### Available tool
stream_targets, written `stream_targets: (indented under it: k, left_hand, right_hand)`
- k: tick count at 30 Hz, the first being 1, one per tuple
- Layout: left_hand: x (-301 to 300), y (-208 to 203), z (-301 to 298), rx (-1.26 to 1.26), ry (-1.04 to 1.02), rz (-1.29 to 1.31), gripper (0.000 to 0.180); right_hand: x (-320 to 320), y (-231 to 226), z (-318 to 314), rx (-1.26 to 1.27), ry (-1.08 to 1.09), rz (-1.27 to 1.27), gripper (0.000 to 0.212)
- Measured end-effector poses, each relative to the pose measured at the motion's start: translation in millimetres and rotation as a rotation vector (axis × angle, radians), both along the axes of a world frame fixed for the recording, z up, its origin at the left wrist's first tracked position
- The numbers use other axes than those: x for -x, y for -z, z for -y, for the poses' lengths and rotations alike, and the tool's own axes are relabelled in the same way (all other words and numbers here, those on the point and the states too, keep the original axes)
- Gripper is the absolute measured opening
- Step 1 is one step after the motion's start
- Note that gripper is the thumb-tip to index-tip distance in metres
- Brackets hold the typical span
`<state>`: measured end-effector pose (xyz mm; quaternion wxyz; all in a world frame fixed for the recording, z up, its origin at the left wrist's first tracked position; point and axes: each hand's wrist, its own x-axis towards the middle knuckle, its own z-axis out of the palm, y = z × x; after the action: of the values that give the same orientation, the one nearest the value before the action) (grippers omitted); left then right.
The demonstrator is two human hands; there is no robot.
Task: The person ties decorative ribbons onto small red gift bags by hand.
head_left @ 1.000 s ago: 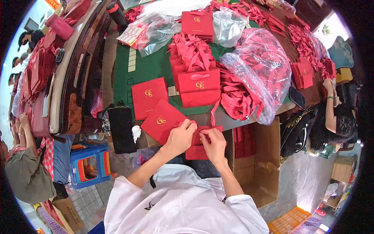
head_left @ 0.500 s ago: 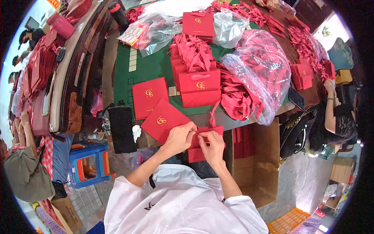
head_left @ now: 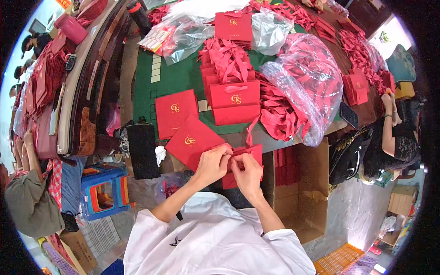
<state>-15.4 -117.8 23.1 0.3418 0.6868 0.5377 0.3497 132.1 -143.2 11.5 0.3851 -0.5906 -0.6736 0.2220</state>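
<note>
Close together at the table's near edge, both my hands pinch at the top edge of a small red paper bag. My left hand has its thumb and forefinger closed on the bag's left side. My right hand, also pinching, is right beside it, partly covering the bag. A red ribbon rises from the bag toward the table; whether a ribbon end is between my fingertips is hidden. Just left of my hands, a flat red bag with a gold emblem overlaps another flat red bag.
Finished-looking red bags with ribbon handles stand in a row on the green table mat. Beside them, a clear plastic sack holds red ribbons. An open cardboard box sits below the table edge. Other people work at left and right.
My right hand's fingers have drawn slightly left and closer to my left hand at the bag's edge. At far right, another person's hand has shifted a little.
</note>
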Motion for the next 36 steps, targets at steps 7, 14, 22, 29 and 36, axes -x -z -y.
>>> stream_targets:
  k: [7, 14, 22, 29, 36]
  left_hand:
    - [-4.5, -2.6, 6.2, -0.014, -0.003, 0.023, 0.008]
    - [-4.3, -6.6, 8.4, -0.034, -0.023, 0.024, 0.008]
    - [-2.9, -3.0, 6.6, -0.047, 0.039, 0.030, 0.010]
    - [-12.6, 0.7, 11.8, -0.187, -0.026, -0.014, 0.018]
    - [-16.5, 12.1, 15.7, -0.388, 0.045, -0.085, 0.015]
  right_hand:
    - [0.6, -16.9, -0.8, 0.150, 0.060, -0.178, 0.010]
    - [0.4, -6.6, 0.0, 0.157, 0.032, -0.292, 0.010]
    - [-17.5, -32.3, -12.1, 0.128, -0.065, -0.056, 0.019]
    - [-42.7, -39.8, -40.1, 0.059, -0.325, 0.241, 0.010]
    - [-56.3, -19.7, -70.8, 0.266, -0.567, 0.198, 0.017]
